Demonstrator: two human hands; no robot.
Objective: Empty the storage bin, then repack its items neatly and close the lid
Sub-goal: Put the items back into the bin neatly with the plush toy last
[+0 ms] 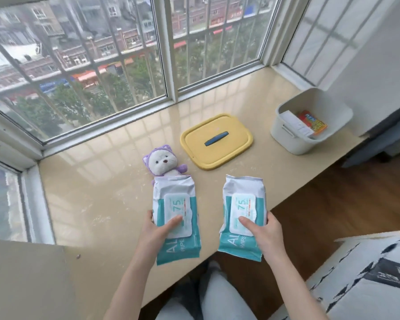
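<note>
- This is a room in a home, an upper-floor flat, seen at a bay window [97, 65] that fills the upper half of the frame.
- Through the barred glass, rooftops, shopfronts and treetops [79, 98] lie far below.
- A wide, glossy beige window ledge [97, 204] runs across the middle of the frame like a seat.
- A wooden floor [333, 204] shows at the right.
- A bed or sofa cover with a black-and-white print [356, 273] fills the lower right corner.
- Household things lie on the ledge: a plush bear in a purple hood [163, 161], two packs of wet wipes [174, 211], a yellow lid [216, 140] and a grey storage bin [310, 121].
</note>
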